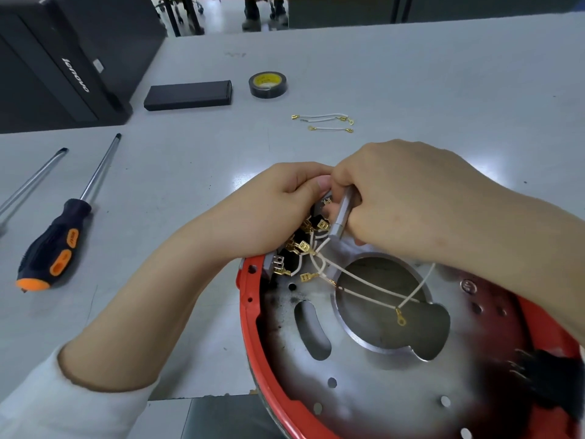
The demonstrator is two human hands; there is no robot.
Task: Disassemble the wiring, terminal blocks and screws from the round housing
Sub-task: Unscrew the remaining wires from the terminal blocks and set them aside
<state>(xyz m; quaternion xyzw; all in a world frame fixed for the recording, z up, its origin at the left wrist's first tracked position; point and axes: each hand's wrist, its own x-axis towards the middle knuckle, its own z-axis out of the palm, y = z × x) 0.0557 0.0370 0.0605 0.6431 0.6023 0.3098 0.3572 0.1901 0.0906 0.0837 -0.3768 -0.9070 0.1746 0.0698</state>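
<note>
Grey worktable [411, 74], left to right: two screwdrivers [57, 236]; black box [188, 95]; tape roll [267, 84]; loose white leads [323, 122]. Left hand [278, 210] grips black terminal block [304, 245]; right hand [402, 198] pinches grey metal bar [342, 217]. Red round housing [316, 359], lower right.

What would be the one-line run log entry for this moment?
step: removing wiring | left hand: holding terminal block | right hand: gripping metal bar | housing: white wires attached | table: two loose wires
</note>
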